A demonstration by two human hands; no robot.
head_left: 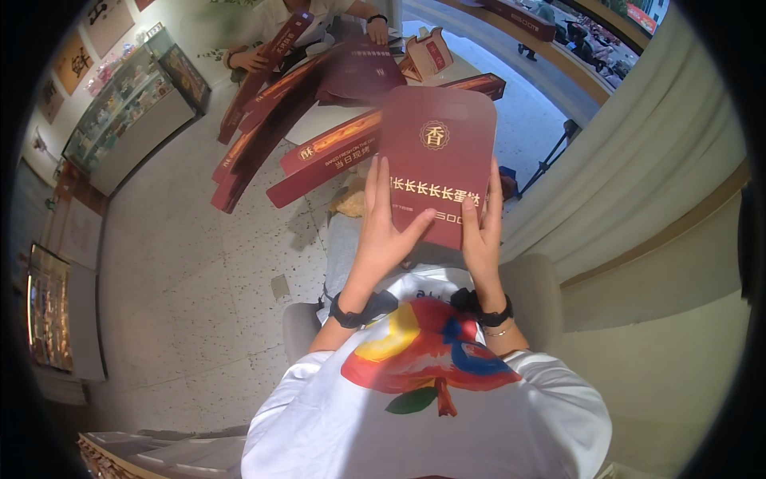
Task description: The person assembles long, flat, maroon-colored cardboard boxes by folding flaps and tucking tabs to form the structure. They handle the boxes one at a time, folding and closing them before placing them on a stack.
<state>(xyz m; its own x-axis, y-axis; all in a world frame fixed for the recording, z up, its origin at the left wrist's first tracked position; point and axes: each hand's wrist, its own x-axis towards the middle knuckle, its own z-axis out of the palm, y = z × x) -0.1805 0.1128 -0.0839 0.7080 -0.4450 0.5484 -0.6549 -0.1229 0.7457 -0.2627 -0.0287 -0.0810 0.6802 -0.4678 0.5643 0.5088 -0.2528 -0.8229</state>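
Note:
Upright in front of my chest is a maroon cardboard carton (439,168) with rounded top corners and gold lettering. My left hand (384,227) presses against its left edge, with the thumb across the front. Along the opposite edge lies my right hand (482,227), its fingers stretched upward and its thumb also on the front. Together the two hands hold the carton between them. Its back and any folds there are hidden. Just beyond it, a long narrow maroon box (325,156) with an orange picture strip lies on the table.
Across the table, another person's hands (254,60) are at a stack of long maroon boxes (259,120). Flat maroon cartons (363,72) and a small tan-and-red box (428,54) lie nearby. A pale curtain (630,152) hangs at right; a display case (132,112) stands at left.

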